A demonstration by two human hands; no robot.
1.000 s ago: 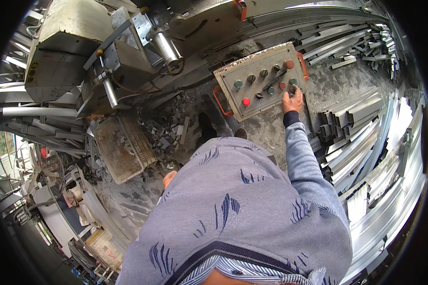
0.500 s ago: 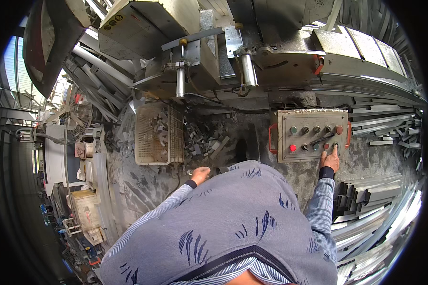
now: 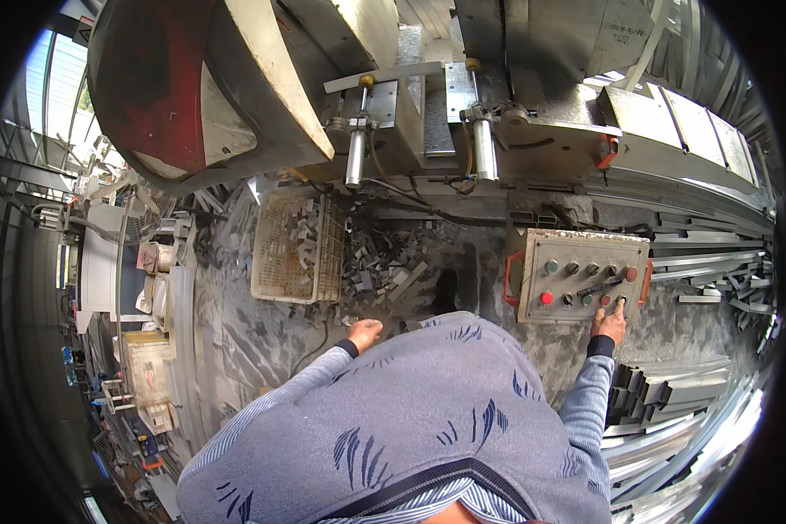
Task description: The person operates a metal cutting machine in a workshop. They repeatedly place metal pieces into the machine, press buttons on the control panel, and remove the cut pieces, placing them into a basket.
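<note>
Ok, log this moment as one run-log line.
Right hand: fingers at lower-right button of control panel, contact unclear | Left hand: curled, nothing visibly held | Plastic crate: metal offcuts inside

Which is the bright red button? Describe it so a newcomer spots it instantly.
Find the pale control panel at the right hand. Look at its lower row's left end. There sits the bright red button, more vivid than the other red buttons.
</note>
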